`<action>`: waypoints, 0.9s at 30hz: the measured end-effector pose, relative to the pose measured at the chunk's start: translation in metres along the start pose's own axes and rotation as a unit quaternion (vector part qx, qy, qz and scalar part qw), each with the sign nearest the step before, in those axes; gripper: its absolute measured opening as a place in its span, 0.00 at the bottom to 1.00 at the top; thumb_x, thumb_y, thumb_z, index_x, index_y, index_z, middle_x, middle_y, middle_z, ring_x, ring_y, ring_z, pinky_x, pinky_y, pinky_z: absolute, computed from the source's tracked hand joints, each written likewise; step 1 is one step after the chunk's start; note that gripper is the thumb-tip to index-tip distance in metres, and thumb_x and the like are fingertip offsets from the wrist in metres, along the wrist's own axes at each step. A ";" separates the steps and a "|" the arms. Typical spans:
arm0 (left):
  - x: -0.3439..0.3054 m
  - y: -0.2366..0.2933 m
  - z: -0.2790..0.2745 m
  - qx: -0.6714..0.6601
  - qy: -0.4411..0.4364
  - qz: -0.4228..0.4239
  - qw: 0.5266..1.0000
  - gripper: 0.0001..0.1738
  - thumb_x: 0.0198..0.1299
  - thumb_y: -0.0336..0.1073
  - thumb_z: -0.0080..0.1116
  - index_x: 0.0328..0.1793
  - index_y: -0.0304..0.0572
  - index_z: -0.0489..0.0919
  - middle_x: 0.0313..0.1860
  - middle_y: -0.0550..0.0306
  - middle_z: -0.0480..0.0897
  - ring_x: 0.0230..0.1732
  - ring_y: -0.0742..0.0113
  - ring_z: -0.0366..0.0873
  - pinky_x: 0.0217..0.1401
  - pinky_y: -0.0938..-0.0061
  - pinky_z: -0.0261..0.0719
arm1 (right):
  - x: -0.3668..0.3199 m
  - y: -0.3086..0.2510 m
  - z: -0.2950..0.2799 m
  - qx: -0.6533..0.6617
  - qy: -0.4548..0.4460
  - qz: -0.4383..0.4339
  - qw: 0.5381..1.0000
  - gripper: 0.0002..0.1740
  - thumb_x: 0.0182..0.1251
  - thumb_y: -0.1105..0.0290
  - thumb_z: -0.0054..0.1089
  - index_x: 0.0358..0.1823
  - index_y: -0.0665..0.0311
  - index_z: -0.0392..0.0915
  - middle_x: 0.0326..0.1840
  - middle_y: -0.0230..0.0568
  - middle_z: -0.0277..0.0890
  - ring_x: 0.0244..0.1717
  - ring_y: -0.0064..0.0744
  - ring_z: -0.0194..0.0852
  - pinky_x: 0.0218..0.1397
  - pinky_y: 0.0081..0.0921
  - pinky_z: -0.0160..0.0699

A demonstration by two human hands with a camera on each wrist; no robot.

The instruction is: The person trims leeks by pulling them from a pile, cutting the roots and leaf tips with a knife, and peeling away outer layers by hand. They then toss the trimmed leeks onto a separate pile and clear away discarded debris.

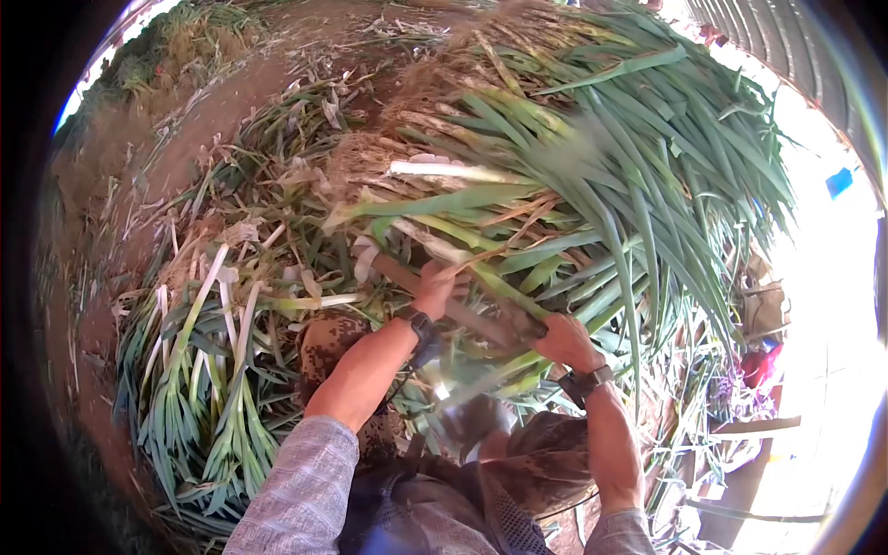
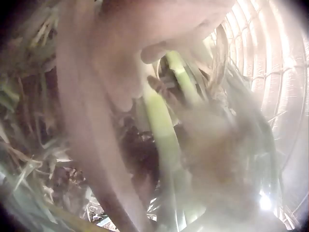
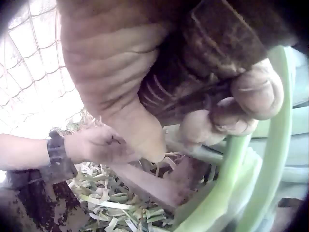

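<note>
In the head view, my left hand [image 1: 437,289] is beside a long leek stalk [image 1: 430,242]; the left wrist view shows its curled fingers against a pale green stalk [image 2: 161,118]. To its right, my right hand [image 1: 566,342] is curled round a dark, ridged object [image 3: 193,72], with green leaves [image 3: 231,179] passing close to the fingertips. A long brownish bar [image 1: 398,274] slants below the left hand towards the right one. Blur hides where its far end meets the right hand.
A large heap of leeks [image 1: 647,139] spreads across the upper right. Leeks with white stems [image 1: 222,342] lie at the left. Loose trimmings [image 1: 277,176] litter the brown ground [image 1: 139,231]. Camouflage-patterned legs [image 1: 546,453] are below the hands, and a ribbed curved sheet [image 1: 777,42] stands top right.
</note>
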State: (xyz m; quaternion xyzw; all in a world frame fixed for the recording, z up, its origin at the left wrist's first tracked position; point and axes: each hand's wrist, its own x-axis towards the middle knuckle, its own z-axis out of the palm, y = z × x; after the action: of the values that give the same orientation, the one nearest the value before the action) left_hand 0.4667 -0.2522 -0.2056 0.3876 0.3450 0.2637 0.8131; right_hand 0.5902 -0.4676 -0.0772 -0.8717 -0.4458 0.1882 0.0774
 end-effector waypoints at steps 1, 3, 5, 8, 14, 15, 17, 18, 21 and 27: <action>0.001 -0.004 -0.001 -0.001 0.003 0.002 1.000 0.11 0.69 0.32 0.52 0.56 0.42 0.74 0.48 0.50 0.83 0.42 0.57 0.86 0.34 0.68 0.86 | 0.008 -0.002 0.000 -0.012 -0.003 -0.004 1.000 0.22 0.53 0.53 0.63 0.39 0.65 0.84 0.36 0.60 0.81 0.42 0.62 0.80 0.47 0.48 0.78; 0.008 -0.015 -0.002 -0.064 -0.020 0.007 0.998 0.12 0.69 0.31 0.52 0.58 0.42 0.73 0.53 0.49 0.81 0.47 0.56 0.84 0.41 0.64 0.86 | 0.022 -0.008 -0.002 -0.024 -0.005 -0.010 1.000 0.24 0.53 0.53 0.63 0.41 0.66 0.84 0.37 0.61 0.81 0.43 0.62 0.80 0.49 0.48 0.78; 0.023 -0.033 -0.007 -0.084 -0.043 0.001 0.996 0.12 0.69 0.31 0.50 0.58 0.42 0.73 0.55 0.49 0.80 0.49 0.57 0.84 0.45 0.64 0.86 | 0.035 -0.020 -0.005 -0.028 -0.055 -0.005 0.998 0.25 0.52 0.56 0.62 0.45 0.69 0.83 0.44 0.60 0.82 0.50 0.60 0.80 0.56 0.47 0.77; 0.020 -0.033 -0.009 -0.115 -0.089 -0.002 0.989 0.12 0.71 0.31 0.46 0.58 0.42 0.73 0.55 0.50 0.80 0.49 0.58 0.84 0.48 0.65 0.85 | 0.044 -0.043 -0.013 -0.017 -0.071 0.021 0.997 0.25 0.51 0.57 0.62 0.45 0.69 0.84 0.45 0.62 0.82 0.51 0.59 0.80 0.58 0.48 0.76; 0.050 -0.096 -0.037 0.327 -0.154 0.192 0.912 0.14 0.71 0.32 0.45 0.59 0.43 0.74 0.51 0.54 0.81 0.49 0.61 0.83 0.49 0.68 0.84 | 0.039 -0.049 -0.020 -0.020 -0.057 -0.025 0.998 0.24 0.51 0.54 0.63 0.42 0.67 0.84 0.41 0.60 0.82 0.47 0.60 0.80 0.53 0.47 0.77; 0.064 -0.122 -0.042 0.197 -0.170 0.100 0.960 0.14 0.69 0.32 0.48 0.59 0.45 0.75 0.53 0.57 0.82 0.51 0.62 0.82 0.49 0.66 0.84 | 0.035 -0.048 -0.020 -0.023 -0.055 -0.037 0.998 0.24 0.51 0.52 0.65 0.41 0.65 0.83 0.40 0.59 0.81 0.45 0.60 0.79 0.50 0.47 0.77; -0.005 -0.063 -0.020 0.005 -0.180 0.008 0.984 0.13 0.70 0.34 0.50 0.58 0.46 0.76 0.52 0.57 0.82 0.50 0.64 0.82 0.49 0.66 0.84 | 0.025 -0.047 -0.021 -0.024 -0.076 -0.054 0.995 0.23 0.51 0.52 0.65 0.40 0.64 0.83 0.38 0.58 0.81 0.44 0.60 0.79 0.49 0.47 0.77; -0.042 -0.030 -0.008 -0.090 -0.173 -0.036 0.980 0.12 0.70 0.35 0.52 0.58 0.46 0.76 0.52 0.58 0.82 0.50 0.65 0.82 0.48 0.66 0.84 | 0.019 -0.046 -0.020 -0.024 -0.096 -0.069 0.993 0.22 0.51 0.52 0.65 0.39 0.64 0.83 0.37 0.58 0.81 0.43 0.59 0.79 0.47 0.48 0.76; -0.047 -0.075 -0.024 0.038 -0.154 0.054 0.986 0.13 0.69 0.36 0.54 0.57 0.45 0.76 0.50 0.59 0.81 0.47 0.66 0.82 0.46 0.66 0.84 | 0.008 -0.035 -0.008 -0.048 -0.080 -0.081 0.992 0.20 0.52 0.53 0.65 0.38 0.63 0.83 0.35 0.57 0.81 0.42 0.60 0.79 0.45 0.48 0.76; -0.098 -0.070 -0.015 0.050 -0.103 -0.142 0.983 0.17 0.66 0.36 0.60 0.59 0.43 0.76 0.49 0.60 0.82 0.45 0.67 0.81 0.42 0.68 0.84 | -0.006 -0.037 0.013 -0.045 -0.050 -0.107 0.992 0.18 0.53 0.56 0.64 0.39 0.62 0.83 0.34 0.58 0.80 0.41 0.60 0.79 0.45 0.48 0.77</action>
State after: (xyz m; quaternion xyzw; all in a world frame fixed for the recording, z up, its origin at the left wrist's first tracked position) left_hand 0.4056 -0.3532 -0.2346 0.4003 0.3238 0.0870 0.8529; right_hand 0.5541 -0.4509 -0.0766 -0.8112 -0.5476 0.2022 0.0351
